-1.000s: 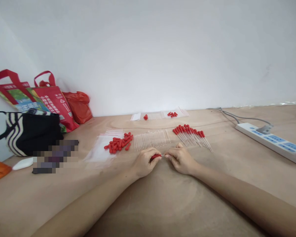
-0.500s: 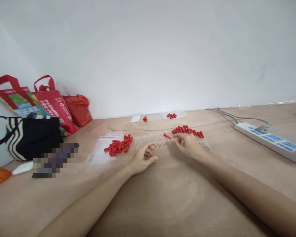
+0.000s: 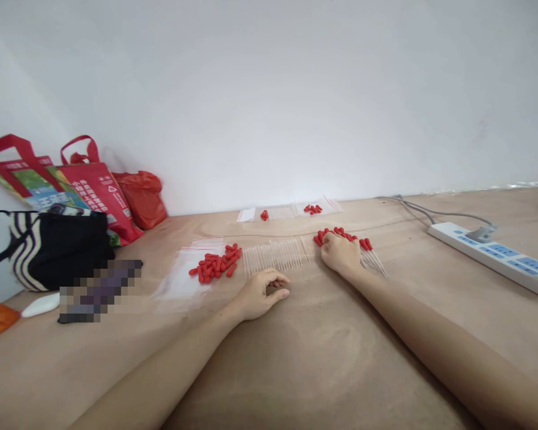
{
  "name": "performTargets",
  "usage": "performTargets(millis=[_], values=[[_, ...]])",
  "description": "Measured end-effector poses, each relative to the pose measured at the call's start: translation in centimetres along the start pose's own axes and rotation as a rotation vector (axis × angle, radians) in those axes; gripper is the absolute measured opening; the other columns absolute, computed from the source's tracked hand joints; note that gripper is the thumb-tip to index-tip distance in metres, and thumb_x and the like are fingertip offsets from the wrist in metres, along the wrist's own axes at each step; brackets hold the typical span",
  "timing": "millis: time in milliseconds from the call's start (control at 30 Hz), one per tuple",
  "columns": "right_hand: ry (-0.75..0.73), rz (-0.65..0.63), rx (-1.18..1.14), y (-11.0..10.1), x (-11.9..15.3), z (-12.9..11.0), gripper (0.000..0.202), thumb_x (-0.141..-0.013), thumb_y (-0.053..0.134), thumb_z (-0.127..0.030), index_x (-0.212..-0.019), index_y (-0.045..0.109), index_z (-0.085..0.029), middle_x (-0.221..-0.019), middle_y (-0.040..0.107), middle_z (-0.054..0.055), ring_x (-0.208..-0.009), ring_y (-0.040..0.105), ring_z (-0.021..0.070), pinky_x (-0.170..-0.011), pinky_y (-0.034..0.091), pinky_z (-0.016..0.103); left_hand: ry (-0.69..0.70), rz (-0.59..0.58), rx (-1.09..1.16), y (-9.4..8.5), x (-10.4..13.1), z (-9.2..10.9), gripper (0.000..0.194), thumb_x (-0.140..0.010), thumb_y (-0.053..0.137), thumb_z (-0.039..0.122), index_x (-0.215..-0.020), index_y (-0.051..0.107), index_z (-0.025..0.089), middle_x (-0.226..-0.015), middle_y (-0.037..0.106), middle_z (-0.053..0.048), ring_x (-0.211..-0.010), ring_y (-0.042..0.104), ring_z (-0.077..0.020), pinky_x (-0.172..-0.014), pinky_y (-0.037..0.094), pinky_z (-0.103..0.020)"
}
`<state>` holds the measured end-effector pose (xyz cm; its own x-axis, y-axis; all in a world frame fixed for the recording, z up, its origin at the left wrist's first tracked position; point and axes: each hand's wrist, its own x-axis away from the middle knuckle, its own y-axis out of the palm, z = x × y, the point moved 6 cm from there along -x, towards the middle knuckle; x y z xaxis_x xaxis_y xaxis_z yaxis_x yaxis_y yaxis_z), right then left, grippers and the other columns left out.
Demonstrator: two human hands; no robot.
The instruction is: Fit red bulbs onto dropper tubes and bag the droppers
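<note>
My left hand rests on the table with its fingers curved and a gap between thumb and forefinger, holding nothing. Just beyond it lies a row of thin pale sticks. My right hand is closed over the left part of a row of red-tipped sticks; what its fingertips hold is hidden. Left of the pale sticks, a pile of red caps lies partly on clear plastic bags.
Near the wall lie more bags with red caps and pale sticks. A white power strip with a grey cable is at right. At left stand a black striped bag and red bags. A blurred dark object lies before them.
My right hand has moved right, from the end of the pale sticks onto the red-tipped row. The red piece near its fingers no longer shows. My left hand has shifted slightly toward me.
</note>
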<state>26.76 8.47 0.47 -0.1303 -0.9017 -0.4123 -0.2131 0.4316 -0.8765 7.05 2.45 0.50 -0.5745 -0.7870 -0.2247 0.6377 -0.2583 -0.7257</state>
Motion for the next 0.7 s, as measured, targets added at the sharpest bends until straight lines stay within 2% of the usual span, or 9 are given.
performTargets(millis=[133,200,333,400,467,533,700], values=[[-0.035,-0.016,0.016,0.0,0.3,-1.3,0.021,-0.076,0.039,-0.024,-0.083,0.059,-0.018,-0.090,0.063,0.008,-0.084,0.054,0.0219,-0.074,0.024,0.036,0.026,0.005,-0.052,0.3,0.0,0.1,0.015,-0.076,0.054,0.021,-0.088,0.060,0.017,-0.087,0.059,-0.003,-0.076,0.055,-0.0129,-0.070,0.045,-0.025],[-0.049,-0.049,0.006,0.2,0.4,-2.4,0.023,-0.077,0.039,-0.026,-0.086,0.058,-0.018,-0.088,0.063,0.009,-0.085,0.054,0.0217,-0.075,0.023,0.036,0.022,0.058,-0.139,0.0,0.0,0.0,0.013,-0.077,0.052,0.021,-0.087,0.059,0.017,-0.085,0.059,-0.003,-0.074,0.055,-0.0130,-0.068,0.044,-0.025],[0.007,-0.111,0.012,0.9,0.0,-4.4,0.028,-0.078,0.039,-0.029,-0.095,0.055,-0.014,-0.087,0.063,0.012,-0.084,0.055,0.0238,-0.075,0.023,0.036,-0.092,0.281,-0.583,-2.7,0.5,-0.6,0.009,-0.077,0.051,0.021,-0.076,0.058,0.015,-0.079,0.059,-0.004,-0.078,0.053,-0.0191,-0.071,0.040,-0.032],[0.027,-0.133,0.022,1.3,-0.3,-5.1,0.028,-0.077,0.040,-0.027,-0.097,0.054,-0.012,-0.088,0.063,0.014,-0.085,0.056,0.0245,-0.075,0.024,0.036,-0.181,0.342,-0.861,-4.5,0.9,-0.9,0.011,-0.076,0.050,0.023,-0.076,0.058,0.015,-0.083,0.058,-0.007,-0.083,0.051,-0.0240,-0.072,0.036,-0.036],[0.051,-0.163,0.036,1.8,-0.6,-5.5,0.026,-0.076,0.041,-0.022,-0.096,0.053,-0.010,-0.088,0.063,0.016,-0.084,0.057,0.0242,-0.075,0.024,0.036,-0.267,0.349,-1.052,-6.0,1.3,-1.2,0.015,-0.076,0.050,0.025,-0.080,0.059,0.014,-0.087,0.058,-0.010,-0.086,0.050,-0.0269,-0.071,0.034,-0.038],[0.068,-0.189,0.052,2.1,-0.8,-5.7,0.025,-0.075,0.041,-0.017,-0.095,0.053,-0.009,-0.087,0.063,0.016,-0.083,0.058,0.0237,-0.074,0.024,0.036,-0.320,0.330,-1.149,-7.0,1.7,-1.5,0.018,-0.077,0.049,0.028,-0.082,0.059,0.013,-0.087,0.057,-0.012,-0.087,0.049,-0.0278,-0.071,0.033,-0.038],[0.050,-0.209,0.090,2.6,-0.7,-6.1,0.027,-0.074,0.038,-0.008,-0.094,0.055,-0.006,-0.086,0.062,0.019,-0.081,0.058,0.0242,-0.072,0.025,0.036,-0.386,0.313,-1.214,-7.8,1.8,-2.5,0.022,-0.079,0.046,0.029,-0.087,0.060,0.013,-0.087,0.056,-0.012,-0.087,0.047,-0.0274,-0.070,0.031,-0.037]])
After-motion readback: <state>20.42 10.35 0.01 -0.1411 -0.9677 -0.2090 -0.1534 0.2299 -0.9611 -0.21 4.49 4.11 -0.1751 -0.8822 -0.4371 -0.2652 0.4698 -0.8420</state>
